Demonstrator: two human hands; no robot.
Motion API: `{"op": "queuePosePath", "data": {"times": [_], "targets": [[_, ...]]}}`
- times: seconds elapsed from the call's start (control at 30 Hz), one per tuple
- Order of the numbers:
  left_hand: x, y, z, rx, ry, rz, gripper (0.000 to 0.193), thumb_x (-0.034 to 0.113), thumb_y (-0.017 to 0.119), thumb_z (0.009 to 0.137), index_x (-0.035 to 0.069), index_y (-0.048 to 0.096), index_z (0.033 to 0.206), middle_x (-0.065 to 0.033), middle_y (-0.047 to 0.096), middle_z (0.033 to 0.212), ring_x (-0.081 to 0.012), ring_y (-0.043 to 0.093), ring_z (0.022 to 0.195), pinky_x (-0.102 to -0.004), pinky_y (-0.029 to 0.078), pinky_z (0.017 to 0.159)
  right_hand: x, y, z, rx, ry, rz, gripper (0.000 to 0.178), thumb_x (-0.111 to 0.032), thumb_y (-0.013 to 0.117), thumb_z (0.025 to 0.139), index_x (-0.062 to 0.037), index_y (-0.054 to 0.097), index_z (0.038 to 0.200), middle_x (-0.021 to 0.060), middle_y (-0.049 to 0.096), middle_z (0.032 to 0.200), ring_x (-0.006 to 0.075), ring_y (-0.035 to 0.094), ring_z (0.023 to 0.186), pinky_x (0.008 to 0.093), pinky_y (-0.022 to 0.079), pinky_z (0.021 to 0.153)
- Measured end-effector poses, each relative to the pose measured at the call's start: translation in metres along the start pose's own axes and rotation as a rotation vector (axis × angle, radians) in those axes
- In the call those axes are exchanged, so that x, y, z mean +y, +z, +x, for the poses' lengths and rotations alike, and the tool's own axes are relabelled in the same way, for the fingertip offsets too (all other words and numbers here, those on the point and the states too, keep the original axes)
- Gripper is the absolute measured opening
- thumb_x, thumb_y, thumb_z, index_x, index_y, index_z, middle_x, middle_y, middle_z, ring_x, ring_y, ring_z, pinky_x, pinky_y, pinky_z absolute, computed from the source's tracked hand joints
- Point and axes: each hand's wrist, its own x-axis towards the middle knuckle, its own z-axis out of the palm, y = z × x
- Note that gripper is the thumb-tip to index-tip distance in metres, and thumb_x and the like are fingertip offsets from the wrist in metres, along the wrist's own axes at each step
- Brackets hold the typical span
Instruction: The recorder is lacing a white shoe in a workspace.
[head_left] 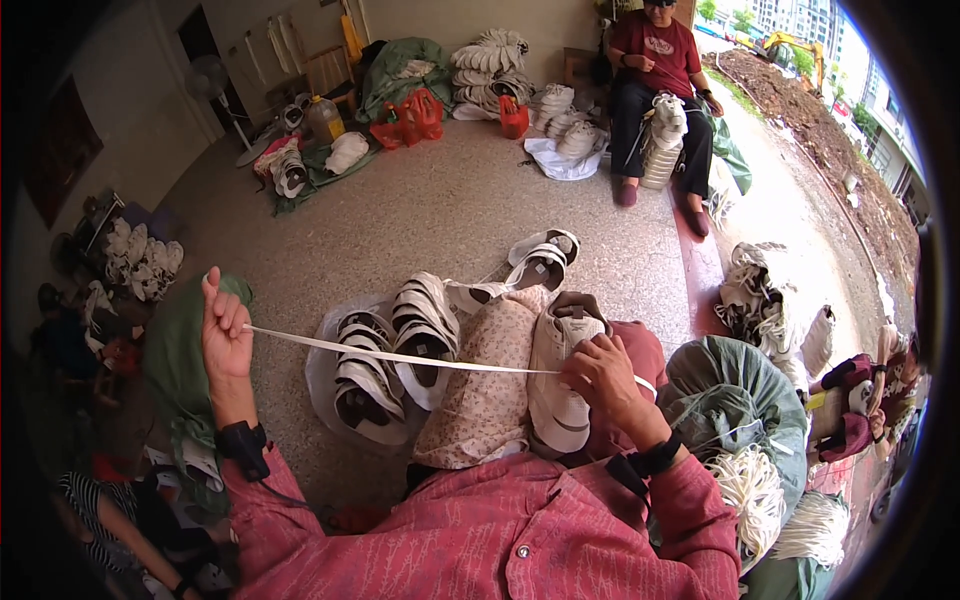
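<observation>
My left hand (228, 325), raised out to the left, is closed on one end of a flat white shoelace (400, 356). The lace is pulled nearly straight across to a white sneaker (556, 400), which lies on my lap with its toe toward me. At the sneaker's upper, my right hand (606, 382) has its fingers bent and pinched together on the lace. A short stretch of lace shows beyond that hand. Its fingertips partly hide the eyelets. Under the sneaker's left side is a flowered cloth (480, 385) over my leg.
Nested white sneakers (368, 385) stand in rows left of my legs. Bundles of white laces (750, 490) lie by a green sack (735, 400) on my right. A seated person (660, 70) holds stacked shoes at the far right. A fan (212, 85) stands far left.
</observation>
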Motion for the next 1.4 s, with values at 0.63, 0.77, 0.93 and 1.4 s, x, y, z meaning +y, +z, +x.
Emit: {"op": "queuePosePath", "data": {"times": [0.63,0.77,0.93,1.4], "targets": [[-0.156,0.098,-0.021,-0.148,-0.381,0.779,0.018,0.021,0.061,0.094,0.004,0.066,0.094,0.0122,0.037,0.053,0.0016,0.026,0.042,-0.0182,0.017,0.038,0.012,0.004,0.012,-0.057,-0.003,0.15,0.012,-0.027,0.076,0.074,-0.0183,0.069,0.079,-0.0029,0.06,0.082,0.0202,0.051,0.083,0.0349,0.035,0.078],[-0.211,0.111,-0.036,-0.346,-0.36,0.86,0.015,0.017,0.065,0.091,0.002,0.07,0.093,0.0056,0.061,0.076,-0.0026,0.051,0.067,-0.0182,0.041,0.06,0.014,0.0,0.012,-0.089,0.005,0.225,0.011,-0.026,0.076,0.074,-0.0191,0.071,0.081,-0.0034,0.059,0.08,0.02,0.051,0.083,0.0344,0.034,0.079],[-0.265,0.109,-0.06,-0.771,0.097,1.174,0.007,0.01,0.069,0.084,0.003,0.068,0.084,-0.0043,0.062,0.08,-0.0173,0.06,0.077,-0.0294,0.046,0.067,0.009,-0.007,0.013,-0.154,0.042,0.351,0.01,-0.022,0.078,0.073,-0.0158,0.074,0.08,-0.0038,0.059,0.079,0.0172,0.05,0.085,0.0363,0.034,0.088],[-0.287,0.106,-0.078,-1.092,0.018,1.267,0.016,0.026,0.065,0.085,0.012,0.065,0.077,0.002,0.06,0.084,-0.0157,0.055,0.089,-0.0354,0.031,0.088,0.022,-0.011,0.002,-0.003,0.299,0.799,0.012,-0.006,0.067,0.084,-0.0036,0.067,0.096,0.0055,0.056,0.111,0.0152,0.056,0.099,0.0275,0.046,0.083]]}}
